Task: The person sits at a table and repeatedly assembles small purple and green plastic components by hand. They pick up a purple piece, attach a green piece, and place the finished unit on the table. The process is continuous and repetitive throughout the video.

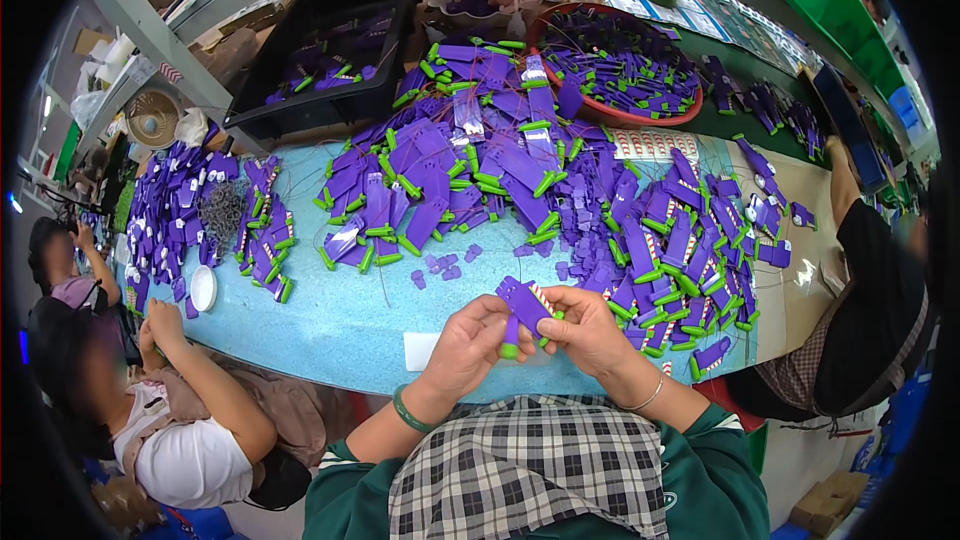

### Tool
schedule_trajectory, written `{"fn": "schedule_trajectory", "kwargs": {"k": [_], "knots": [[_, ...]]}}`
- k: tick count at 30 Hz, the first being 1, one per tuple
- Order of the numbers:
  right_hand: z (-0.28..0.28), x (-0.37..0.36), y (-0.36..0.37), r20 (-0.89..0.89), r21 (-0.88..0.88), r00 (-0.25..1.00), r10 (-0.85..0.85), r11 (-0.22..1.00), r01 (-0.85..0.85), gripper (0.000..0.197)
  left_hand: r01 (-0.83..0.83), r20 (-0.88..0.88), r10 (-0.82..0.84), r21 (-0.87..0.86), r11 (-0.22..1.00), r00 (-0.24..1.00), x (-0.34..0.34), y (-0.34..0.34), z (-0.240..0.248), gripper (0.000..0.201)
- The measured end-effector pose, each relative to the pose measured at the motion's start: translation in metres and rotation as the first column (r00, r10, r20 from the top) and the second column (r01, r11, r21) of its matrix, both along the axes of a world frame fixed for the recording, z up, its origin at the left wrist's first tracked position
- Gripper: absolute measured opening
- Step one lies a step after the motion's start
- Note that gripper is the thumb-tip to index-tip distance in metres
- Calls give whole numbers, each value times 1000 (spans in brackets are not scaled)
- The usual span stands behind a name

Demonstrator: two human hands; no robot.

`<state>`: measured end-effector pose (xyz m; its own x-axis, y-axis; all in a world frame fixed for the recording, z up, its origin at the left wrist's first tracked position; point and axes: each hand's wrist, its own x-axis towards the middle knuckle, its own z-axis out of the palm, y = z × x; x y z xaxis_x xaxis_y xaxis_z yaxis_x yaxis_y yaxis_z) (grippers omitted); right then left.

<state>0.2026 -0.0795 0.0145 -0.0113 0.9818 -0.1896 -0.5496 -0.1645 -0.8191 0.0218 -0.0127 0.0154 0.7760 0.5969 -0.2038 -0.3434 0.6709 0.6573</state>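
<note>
While left hand (468,345) and right hand (592,335) fingers (570,295) pinch one purple piece (524,302), striped heap (690,260), right, seems done; plain heap (420,152), far, pending.

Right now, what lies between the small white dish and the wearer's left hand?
Head view: a white card by the left hand, then bare tabletop to the dish.

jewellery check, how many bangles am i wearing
2: green bangle, wrist of your left hand; silver bangle, wrist of your right hand. Others may be hidden.
</note>
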Motion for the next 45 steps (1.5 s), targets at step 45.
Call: {"fn": "schedule_trajectory", "kwargs": {"k": [45], "knots": [[8,10,-11,839,174,544,23,936,-306,41,162,-407,23,414,896,913,-13,2,-5,20]]}}
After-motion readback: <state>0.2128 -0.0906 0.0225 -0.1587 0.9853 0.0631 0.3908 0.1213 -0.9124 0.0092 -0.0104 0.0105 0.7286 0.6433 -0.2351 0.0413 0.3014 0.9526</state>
